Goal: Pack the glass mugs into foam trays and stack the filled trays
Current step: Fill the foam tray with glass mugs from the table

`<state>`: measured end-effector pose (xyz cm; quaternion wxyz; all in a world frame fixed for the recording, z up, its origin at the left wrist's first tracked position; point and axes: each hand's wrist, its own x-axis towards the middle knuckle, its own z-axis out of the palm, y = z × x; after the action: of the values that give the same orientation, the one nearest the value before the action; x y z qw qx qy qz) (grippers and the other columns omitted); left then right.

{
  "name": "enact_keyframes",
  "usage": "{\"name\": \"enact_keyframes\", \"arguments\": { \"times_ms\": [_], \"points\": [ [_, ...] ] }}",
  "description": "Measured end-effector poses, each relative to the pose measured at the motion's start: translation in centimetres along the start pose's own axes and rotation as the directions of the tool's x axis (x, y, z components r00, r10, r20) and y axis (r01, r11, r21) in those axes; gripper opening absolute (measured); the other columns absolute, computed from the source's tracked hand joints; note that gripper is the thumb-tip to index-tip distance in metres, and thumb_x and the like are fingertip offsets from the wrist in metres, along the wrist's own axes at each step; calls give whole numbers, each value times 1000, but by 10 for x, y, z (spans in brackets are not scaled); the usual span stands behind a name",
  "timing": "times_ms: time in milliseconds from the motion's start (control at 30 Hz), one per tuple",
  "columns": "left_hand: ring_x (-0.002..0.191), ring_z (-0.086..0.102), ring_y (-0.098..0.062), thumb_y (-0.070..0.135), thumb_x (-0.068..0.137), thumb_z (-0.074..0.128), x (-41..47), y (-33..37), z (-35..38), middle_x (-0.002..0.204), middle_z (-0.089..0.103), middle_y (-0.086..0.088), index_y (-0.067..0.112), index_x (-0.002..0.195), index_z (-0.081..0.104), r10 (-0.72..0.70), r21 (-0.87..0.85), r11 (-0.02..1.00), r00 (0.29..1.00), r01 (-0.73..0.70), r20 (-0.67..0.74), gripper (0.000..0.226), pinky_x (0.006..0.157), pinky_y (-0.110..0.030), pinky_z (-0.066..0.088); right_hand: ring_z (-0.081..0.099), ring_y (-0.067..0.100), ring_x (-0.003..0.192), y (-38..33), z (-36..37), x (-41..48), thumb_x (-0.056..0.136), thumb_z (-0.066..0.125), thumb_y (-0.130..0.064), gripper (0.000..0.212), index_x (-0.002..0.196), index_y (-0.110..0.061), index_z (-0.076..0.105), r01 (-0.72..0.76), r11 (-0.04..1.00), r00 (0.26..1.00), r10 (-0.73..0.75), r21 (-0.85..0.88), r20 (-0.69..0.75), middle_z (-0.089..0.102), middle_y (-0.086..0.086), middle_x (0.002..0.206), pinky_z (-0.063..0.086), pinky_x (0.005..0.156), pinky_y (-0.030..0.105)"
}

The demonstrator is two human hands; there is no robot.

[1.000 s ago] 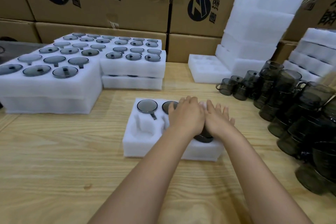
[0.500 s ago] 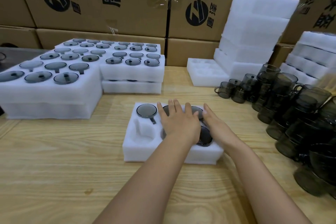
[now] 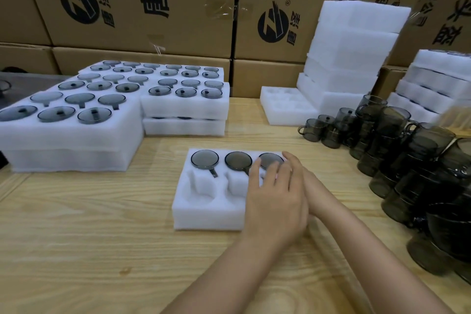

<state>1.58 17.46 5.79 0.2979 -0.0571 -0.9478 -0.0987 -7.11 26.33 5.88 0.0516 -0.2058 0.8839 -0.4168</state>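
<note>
A white foam tray point(image 3: 204, 214) lies on the wooden table in front of me. Its back row holds three smoky glass mugs point(image 3: 205, 159), point(image 3: 238, 160), point(image 3: 271, 160), bottoms up. The left and middle front pockets are empty. My left hand point(image 3: 275, 201) lies palm down over the tray's front right corner and hides that pocket, fingers spread. My right hand point(image 3: 314, 186) rests along the tray's right edge, mostly behind the left hand, its fingertips near the right mug.
Filled foam trays point(image 3: 71, 140), point(image 3: 186, 107) are stacked at the left. A tall pile of empty trays point(image 3: 351, 58) and one single empty tray point(image 3: 285, 112) stand at the back right. Stacked loose mugs point(image 3: 407, 160) crowd the right side. Cardboard boxes point(image 3: 153, 7) wall the back.
My left hand has slid right and toward me, uncovering the middle and right mugs in the back row. It now covers the front right mug. My right hand stays beside the tray.
</note>
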Motion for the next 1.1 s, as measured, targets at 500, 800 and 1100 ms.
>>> {"name": "enact_keyframes", "arguments": {
  "times_ms": [500,800,1100],
  "points": [
    [125,53,-11,15,72,39,-30,-4,39,129,61,-1,30,108,72,239,-54,969,970,-242,-47,51,101,-32,37,37,26,132,68,-57,122,91,45,-10,55,143,-10,29,-224,922,912,83,-317,-402,21,4,155,34,103,38],
    [119,57,-6,16,88,30,-26,-6,49,122,66,5,35,96,75,217,29,976,956,-216,-195,49,97,-27,40,58,34,98,53,-67,142,84,54,-7,24,104,-14,66,-404,725,883,150,-558,-444,64,15,105,42,68,30],
    [133,45,-19,38,83,46,-36,-13,20,141,51,-8,22,122,65,246,122,963,968,-238,-53,47,108,-42,27,53,27,103,31,-42,84,87,55,-25,15,92,-20,69,-375,697,860,15,-611,-511,68,6,94,26,81,34]
  ]
}}
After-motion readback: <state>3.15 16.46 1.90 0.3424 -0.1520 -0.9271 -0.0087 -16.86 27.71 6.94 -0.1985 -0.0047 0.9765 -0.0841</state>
